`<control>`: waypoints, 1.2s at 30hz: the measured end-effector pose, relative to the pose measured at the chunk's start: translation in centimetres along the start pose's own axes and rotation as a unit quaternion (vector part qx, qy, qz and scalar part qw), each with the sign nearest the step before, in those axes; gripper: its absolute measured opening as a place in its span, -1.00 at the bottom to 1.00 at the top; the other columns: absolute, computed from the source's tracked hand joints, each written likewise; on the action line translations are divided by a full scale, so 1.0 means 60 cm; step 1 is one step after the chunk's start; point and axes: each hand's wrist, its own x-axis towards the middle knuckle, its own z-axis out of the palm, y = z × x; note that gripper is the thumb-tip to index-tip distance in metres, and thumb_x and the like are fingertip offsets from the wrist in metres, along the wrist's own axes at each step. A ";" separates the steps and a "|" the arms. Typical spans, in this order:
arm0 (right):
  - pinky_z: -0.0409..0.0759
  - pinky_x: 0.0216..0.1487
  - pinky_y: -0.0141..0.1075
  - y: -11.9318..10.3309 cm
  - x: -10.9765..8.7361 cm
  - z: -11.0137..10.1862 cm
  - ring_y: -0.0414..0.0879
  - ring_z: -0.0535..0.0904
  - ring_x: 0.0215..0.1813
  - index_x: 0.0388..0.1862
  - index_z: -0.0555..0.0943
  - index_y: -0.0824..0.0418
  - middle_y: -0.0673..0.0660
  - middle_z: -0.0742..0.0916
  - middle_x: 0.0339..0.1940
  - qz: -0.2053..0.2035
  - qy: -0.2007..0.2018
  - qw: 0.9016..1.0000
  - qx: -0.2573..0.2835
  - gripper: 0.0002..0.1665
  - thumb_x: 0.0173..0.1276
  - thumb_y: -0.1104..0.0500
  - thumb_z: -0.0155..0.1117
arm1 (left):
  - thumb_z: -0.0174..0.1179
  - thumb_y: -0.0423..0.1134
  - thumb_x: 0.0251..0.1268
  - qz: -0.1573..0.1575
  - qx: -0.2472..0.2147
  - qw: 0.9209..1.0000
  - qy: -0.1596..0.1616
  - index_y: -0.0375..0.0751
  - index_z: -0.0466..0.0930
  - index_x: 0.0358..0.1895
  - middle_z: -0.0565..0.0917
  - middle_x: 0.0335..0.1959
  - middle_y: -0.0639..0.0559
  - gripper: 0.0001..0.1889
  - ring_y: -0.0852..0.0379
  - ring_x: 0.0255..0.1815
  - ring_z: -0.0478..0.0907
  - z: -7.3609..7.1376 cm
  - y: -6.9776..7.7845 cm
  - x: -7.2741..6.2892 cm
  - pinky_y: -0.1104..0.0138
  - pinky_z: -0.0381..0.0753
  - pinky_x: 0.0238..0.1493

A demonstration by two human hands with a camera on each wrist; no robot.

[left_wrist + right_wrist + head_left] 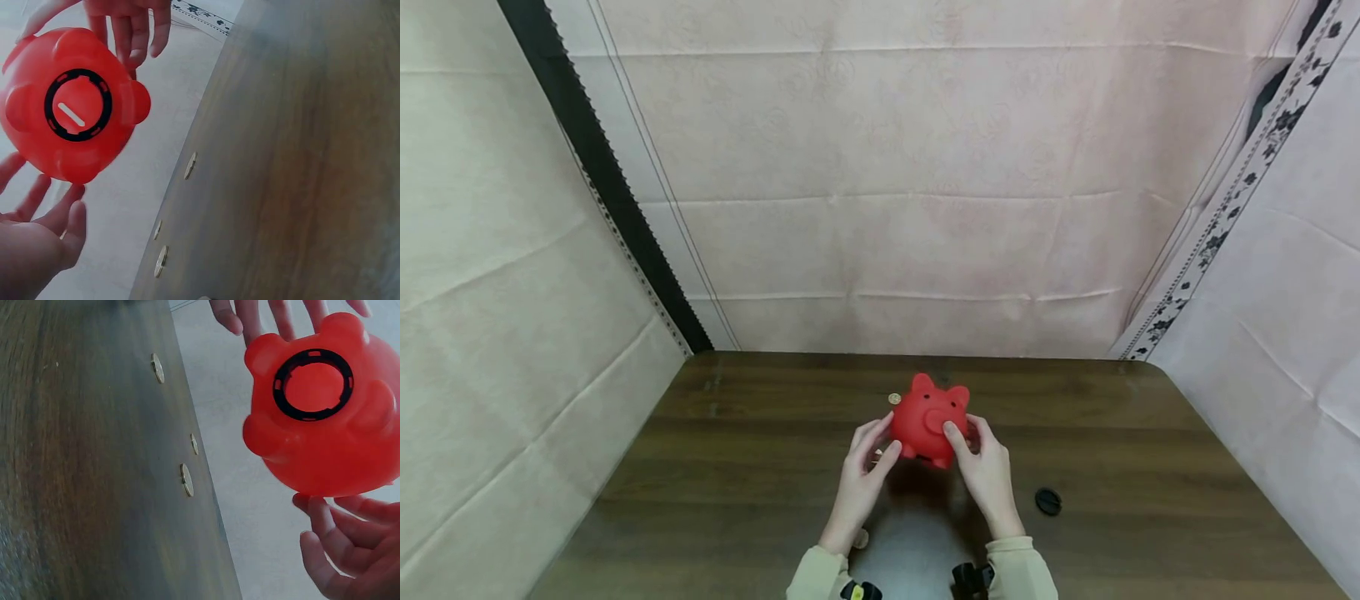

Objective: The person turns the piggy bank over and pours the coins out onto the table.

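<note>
A red piggy bank [925,421] is held up above the table between both hands, its snout facing the head camera. My left hand [859,483] holds it at its left side with the fingertips. On the other side, my right hand [987,471] grips it, thumb on the front and fingers around the side. Both wrist views show its underside, where a black ring [49,109] frames an uncovered round hole; a pale slot shows inside the hole. The round black cap [1048,502] lies on the table, right of my right hand.
Coins lie on the wooden table [760,483]: one coin [895,399] behind the piggy bank, another coin [861,539] by my left wrist. The right wrist view shows a coin [157,368] near the table's edge. Pale cloth [887,167] hangs behind the table and at both sides.
</note>
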 end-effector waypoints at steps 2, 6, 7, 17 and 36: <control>0.58 -0.14 -0.30 -0.001 -0.001 -0.001 -0.08 0.63 -0.16 0.17 0.54 0.22 0.22 0.74 -0.07 0.005 -0.002 1.000 -0.008 -0.41 0.38 -0.19 0.16 | 0.21 -0.30 0.32 -0.004 -0.010 1.000 -0.004 -0.11 0.51 0.28 0.48 0.17 -0.10 -0.56 0.08 0.20 0.57 0.000 -0.001 0.001 0.45 0.53 0.01; 0.58 -0.15 -0.29 -0.004 -0.002 -0.003 -0.08 0.62 -0.16 0.17 0.54 0.21 0.21 0.74 -0.08 0.007 -0.006 1.000 -0.013 -0.41 0.40 -0.19 0.14 | 0.20 -0.31 0.32 -0.008 -0.017 1.000 -0.006 -0.16 0.51 0.26 0.49 0.15 -0.14 -0.57 0.06 0.16 0.60 -0.001 -0.004 0.001 0.49 0.56 0.04; 0.58 -0.15 -0.30 -0.003 -0.002 -0.003 -0.08 0.62 -0.16 0.17 0.53 0.20 0.21 0.74 -0.09 0.007 -0.007 1.000 -0.013 -0.41 0.39 -0.19 0.14 | 0.20 -0.30 0.33 -0.009 -0.016 1.000 -0.007 -0.16 0.51 0.26 0.49 0.15 -0.15 -0.57 0.05 0.15 0.60 -0.001 -0.005 0.002 0.49 0.56 0.05; 0.58 0.09 -0.07 0.002 -0.001 -0.003 -0.02 0.54 0.10 0.39 0.30 0.09 0.14 0.63 0.16 -0.046 -0.060 0.997 0.005 -0.14 0.18 -0.11 0.42 | 0.23 -0.20 0.31 -0.048 0.005 0.998 -0.029 -0.03 0.37 0.38 0.49 0.33 -0.13 -0.44 -0.12 0.21 0.53 -0.010 -0.003 0.000 0.43 0.55 0.06; 0.41 0.24 -0.57 -0.005 -0.010 -0.005 -0.41 0.17 0.42 0.50 0.01 0.30 0.28 0.26 0.47 -0.291 -0.089 0.947 0.101 0.29 -0.16 0.50 0.56 | 0.33 -0.46 0.11 0.101 -0.049 0.990 -0.088 -0.07 -0.01 0.51 0.00 0.60 -0.04 -0.08 0.41 0.51 0.12 -0.012 -0.009 0.000 0.45 0.31 0.38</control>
